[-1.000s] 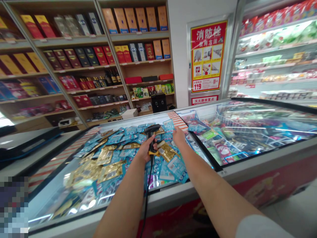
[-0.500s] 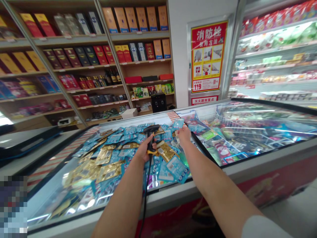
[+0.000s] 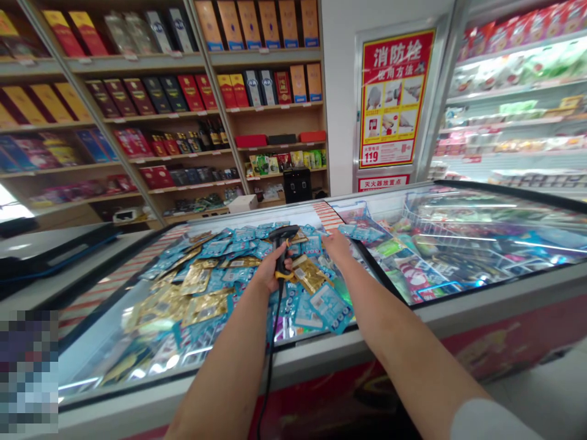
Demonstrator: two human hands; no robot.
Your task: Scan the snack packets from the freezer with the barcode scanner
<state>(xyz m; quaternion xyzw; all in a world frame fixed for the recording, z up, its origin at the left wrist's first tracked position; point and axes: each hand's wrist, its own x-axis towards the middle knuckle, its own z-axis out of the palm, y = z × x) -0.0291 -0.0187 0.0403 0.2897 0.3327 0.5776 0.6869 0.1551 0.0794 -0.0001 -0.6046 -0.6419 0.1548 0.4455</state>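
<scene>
My left hand [image 3: 274, 269] is wrapped round the grip of a black and yellow barcode scanner [image 3: 282, 238], held over the packets. Its black cable [image 3: 275, 333] hangs down toward me. My right hand [image 3: 338, 245] is above the right side of the pile, its fingers loosely apart, with no packet visible in them. Under both hands are many flat blue packets [image 3: 331, 307] and gold packets [image 3: 309, 273], spread on the glass lid of a chest freezer [image 3: 316, 351]. Several blue packets [image 3: 364, 233] lie just right of my right hand.
The glass freezer section [image 3: 440, 256] on the right shows packaged goods and wire baskets inside. Shelves [image 3: 270, 110] of boxes stand behind, with a red fire-hydrant poster [image 3: 397, 98] beside them. A refrigerated display [image 3: 518, 122] is at the right and a counter [image 3: 82, 256] at the left.
The blue packet in my right hand has left it, and that hand's fingers have loosened. The left hand still holds the scanner. The view has shifted slightly.
</scene>
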